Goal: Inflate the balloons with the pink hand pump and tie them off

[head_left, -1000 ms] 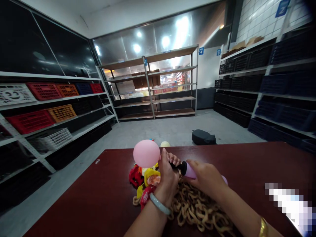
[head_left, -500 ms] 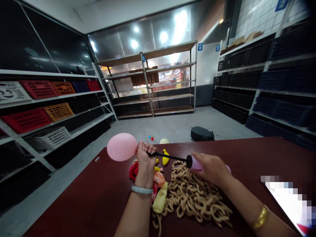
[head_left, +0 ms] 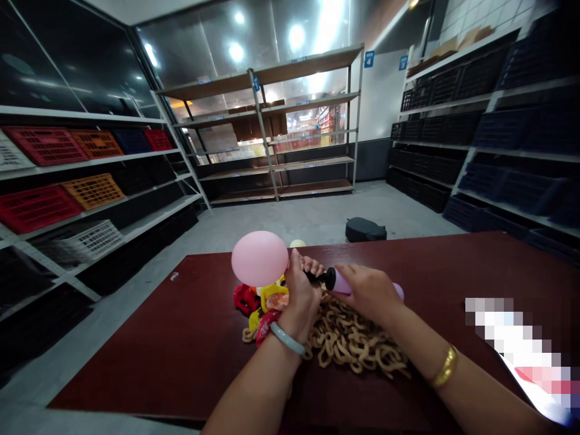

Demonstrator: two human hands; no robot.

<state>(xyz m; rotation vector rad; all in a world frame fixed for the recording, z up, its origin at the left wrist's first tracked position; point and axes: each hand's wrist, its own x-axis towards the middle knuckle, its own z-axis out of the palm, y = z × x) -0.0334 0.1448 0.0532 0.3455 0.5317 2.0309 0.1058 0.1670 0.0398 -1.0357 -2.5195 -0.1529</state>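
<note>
A pink balloon, partly inflated, sticks out to the left of my left hand. That hand is closed around the balloon's neck and the black end of a hand pump. My right hand wraps the pump's light purple barrel, close beside the left. Between the hands only a short black section of the pump shows. Beneath them lies a heap of tan, curled, rope-like pieces, partly covered by my arms. Limp balloons in red, yellow and orange lie by my left wrist.
The dark red table extends around the heap. A flat bright object, pixelated, lies at right. A pale round balloon shows past the far edge, and a dark grey case sits on the floor. Shelves with crates line both sides.
The long black rod between my hands has slid almost wholly into the barrel. My left hand and the pink balloon have shifted right in view; my hands are closer together. The view has tilted downward.
</note>
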